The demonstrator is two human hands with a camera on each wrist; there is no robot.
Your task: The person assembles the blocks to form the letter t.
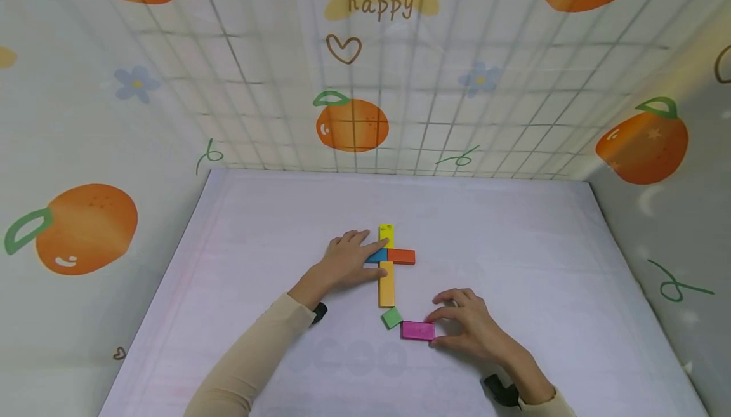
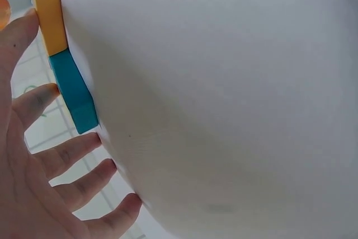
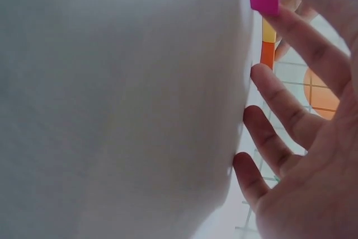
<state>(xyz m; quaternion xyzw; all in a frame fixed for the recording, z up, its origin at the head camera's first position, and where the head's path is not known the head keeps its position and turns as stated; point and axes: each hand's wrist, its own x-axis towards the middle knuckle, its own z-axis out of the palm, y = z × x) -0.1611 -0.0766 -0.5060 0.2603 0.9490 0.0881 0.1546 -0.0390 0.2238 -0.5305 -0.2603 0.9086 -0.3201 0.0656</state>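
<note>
Flat toy blocks lie in a cross on the white table: a yellow block at the far end, a blue block and a red-orange block side by side, and a long amber block below them. My left hand rests over the cross with fingers spread, index finger at the blue block and thumb on the amber one. Below, a small green block sits turned at an angle, its corner close to a magenta block. My right hand pinches the magenta block's right end between thumb and index finger.
The white tabletop spreads around the blocks. Pale walls printed with oranges stand at the back and both sides, with a grid pattern on the back wall. Dark bands sit at both wrists.
</note>
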